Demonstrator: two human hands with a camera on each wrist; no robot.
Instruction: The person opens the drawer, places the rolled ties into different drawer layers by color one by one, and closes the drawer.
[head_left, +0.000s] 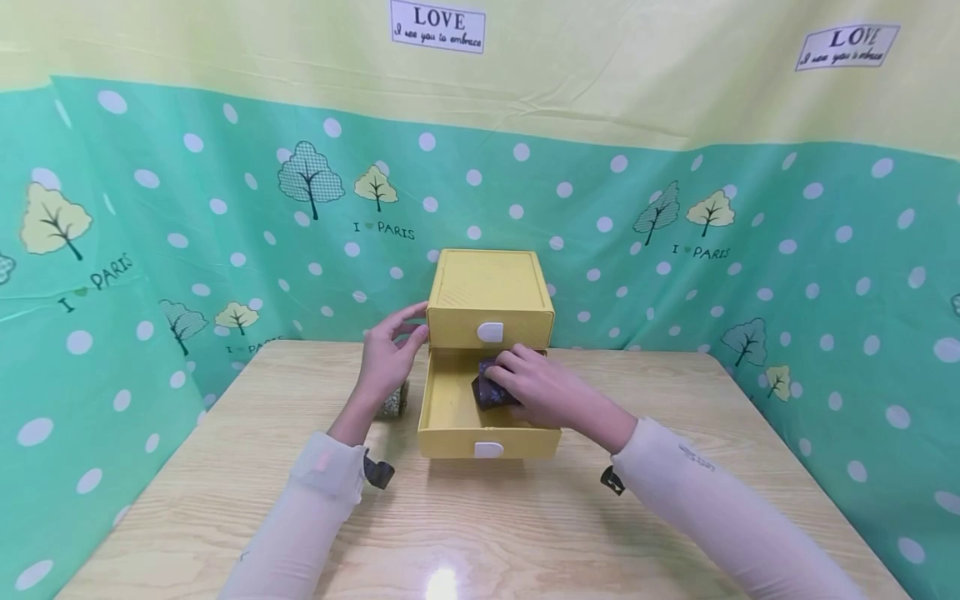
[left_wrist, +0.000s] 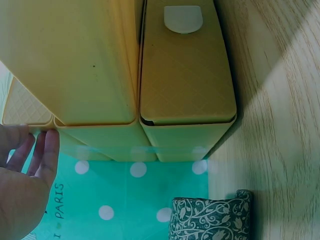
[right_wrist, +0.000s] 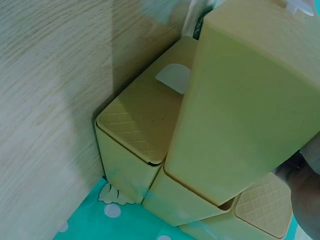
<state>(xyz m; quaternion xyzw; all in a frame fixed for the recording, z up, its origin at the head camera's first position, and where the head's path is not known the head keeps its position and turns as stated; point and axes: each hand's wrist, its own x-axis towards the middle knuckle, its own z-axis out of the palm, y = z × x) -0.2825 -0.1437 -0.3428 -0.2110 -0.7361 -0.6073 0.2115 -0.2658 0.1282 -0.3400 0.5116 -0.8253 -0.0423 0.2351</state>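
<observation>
A yellow drawer unit has its middle drawer pulled out towards me. My right hand reaches over that drawer's right side and grips a dark, purplish patterned bundle inside it. Its exact kind cannot be told, since the fingers cover part of it. My left hand touches the unit's upper left edge with nearly straight fingers. To the left of the unit lies a dark item with a pale vine pattern, partly hidden behind the left wrist in the head view.
A light wood table bears the unit. Green and yellow printed cloth hangs behind and at both sides. The top drawer and the bottom drawer are closed, each with a pale tab handle.
</observation>
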